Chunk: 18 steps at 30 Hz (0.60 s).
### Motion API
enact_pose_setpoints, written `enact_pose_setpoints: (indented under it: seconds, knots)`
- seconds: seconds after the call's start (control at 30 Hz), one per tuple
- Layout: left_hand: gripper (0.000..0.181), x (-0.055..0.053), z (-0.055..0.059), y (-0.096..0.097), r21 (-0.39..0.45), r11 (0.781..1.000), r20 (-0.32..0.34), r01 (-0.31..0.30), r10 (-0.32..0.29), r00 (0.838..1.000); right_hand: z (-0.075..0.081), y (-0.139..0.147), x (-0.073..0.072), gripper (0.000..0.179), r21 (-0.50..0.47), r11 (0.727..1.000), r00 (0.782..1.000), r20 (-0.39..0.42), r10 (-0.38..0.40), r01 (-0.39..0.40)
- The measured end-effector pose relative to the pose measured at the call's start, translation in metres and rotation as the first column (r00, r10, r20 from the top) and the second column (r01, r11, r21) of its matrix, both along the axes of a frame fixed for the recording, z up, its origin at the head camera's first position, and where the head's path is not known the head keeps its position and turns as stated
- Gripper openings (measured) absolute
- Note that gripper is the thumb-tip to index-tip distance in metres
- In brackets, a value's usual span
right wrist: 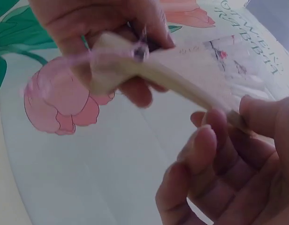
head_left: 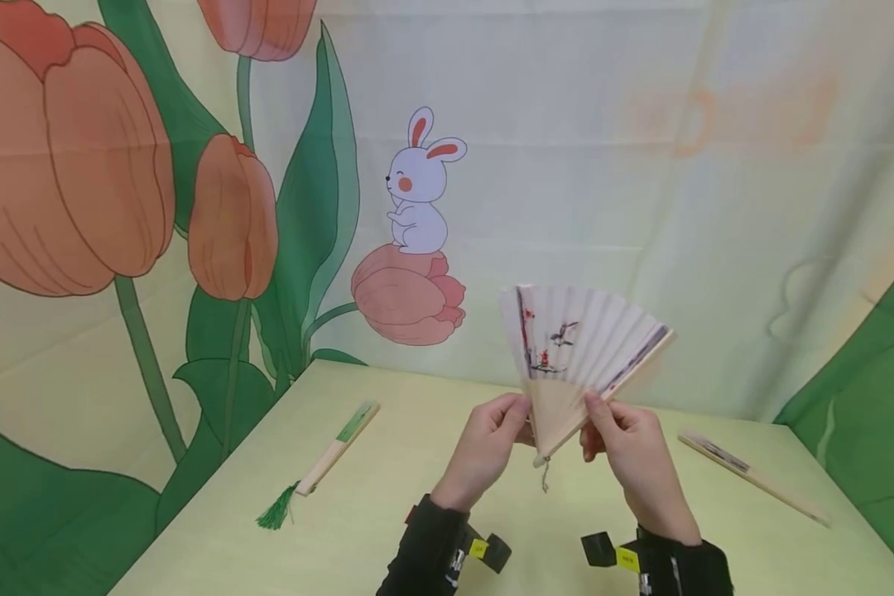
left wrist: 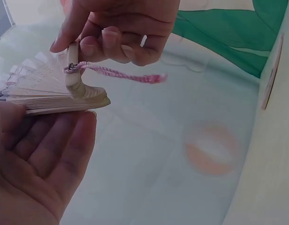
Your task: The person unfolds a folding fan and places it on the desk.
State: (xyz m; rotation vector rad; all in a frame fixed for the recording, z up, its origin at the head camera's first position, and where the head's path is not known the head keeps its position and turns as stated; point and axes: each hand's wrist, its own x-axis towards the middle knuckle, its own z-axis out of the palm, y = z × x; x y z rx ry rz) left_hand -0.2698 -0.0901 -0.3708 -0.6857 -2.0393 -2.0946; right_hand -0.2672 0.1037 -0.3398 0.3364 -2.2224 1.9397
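A white folding fan [head_left: 592,339], painted with small birds and red flowers, is held partly spread above the table. My left hand [head_left: 486,447] pinches its left edge between thumb and fingers. On the other edge, the thumb and fingers of my right hand [head_left: 633,451] grip the pale outer rib. A short pinkish twisted cord [left wrist: 123,73] hangs from the pivot in the left wrist view. In the right wrist view the bare ribs [right wrist: 186,86] run between both hands, blurred near the pivot.
On the left of the pale yellow table [head_left: 216,555] lies a closed green fan [head_left: 343,447] with a green tassel [head_left: 277,507]. Another closed fan [head_left: 752,478] lies at the right. A cloth backdrop [head_left: 566,165] printed with tulips and a rabbit hangs behind.
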Motion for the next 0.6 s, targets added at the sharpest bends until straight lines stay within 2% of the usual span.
enact_pose_setpoints:
  seconds: [0.13, 0.27, 0.43, 0.6]
  knots:
    - [0.033, -0.0016, -0.0006, 0.0014, -0.011, 0.999, -0.032, -0.046, 0.046, 0.998, -0.001, 0.0005, 0.0009, 0.045, -0.057, 0.998, 0.999, 0.012, -0.038, 0.039]
    - [0.029, -0.0021, -0.0027, -0.0008, -0.024, 0.998, -0.027, -0.065, 0.064, 0.998, -0.0022, 0.0015, 0.0022, 0.045, -0.07, 0.994, 0.996, 0.011, -0.084, 0.084]
    - [0.026, -0.001, -0.0043, -0.0053, -0.002, 0.999, -0.004, -0.04, 0.04, 0.999, -0.0034, 0.0019, 0.0024, 0.044, -0.101, 0.99, 0.995, 0.013, -0.099, 0.1]
    - [0.031, -0.0042, -0.0046, -0.0058, 0.042, 0.999, 0.02, 0.022, -0.023, 1.0, -0.0023, 0.0052, 0.0042, 0.045, -0.153, 0.979, 0.991, 0.015, -0.135, 0.136]
